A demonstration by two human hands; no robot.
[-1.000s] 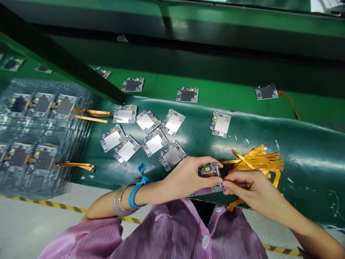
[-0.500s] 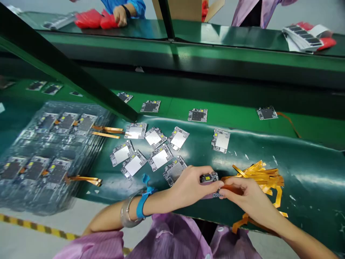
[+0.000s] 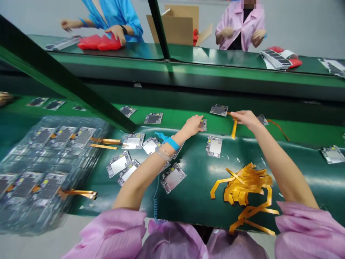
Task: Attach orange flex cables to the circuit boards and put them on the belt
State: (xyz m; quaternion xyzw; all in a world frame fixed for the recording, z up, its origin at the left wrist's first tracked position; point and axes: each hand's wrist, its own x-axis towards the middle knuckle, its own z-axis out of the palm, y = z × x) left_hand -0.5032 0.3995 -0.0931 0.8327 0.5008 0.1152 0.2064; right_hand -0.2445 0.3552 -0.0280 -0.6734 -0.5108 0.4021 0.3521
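Both my arms reach out over the green conveyor belt (image 3: 242, 127). My left hand (image 3: 192, 124) is curled, its fingertips on a small circuit board (image 3: 203, 125) lying on the belt. My right hand (image 3: 244, 117) is closed in a pinch on an orange flex strip (image 3: 234, 128). That strip hangs down from a second circuit board (image 3: 219, 109), which lies on the belt just left of the hand. A third board (image 3: 215, 146) with a silver shield lies on the dark green mat (image 3: 296, 180) below my left hand.
A pile of loose orange strips (image 3: 246, 185) lies on the mat near me. Several silver boards (image 3: 126, 162) lie to the left, beside stacked clear trays (image 3: 40, 162) holding boards. A green diagonal bar (image 3: 67, 84) crosses the left. Two people work across the far bench (image 3: 188, 54).
Both hands left the mat's near edge and reached forward to the belt. The board with the strip went from my hands to the belt. The camera tilted up, showing the far workers.
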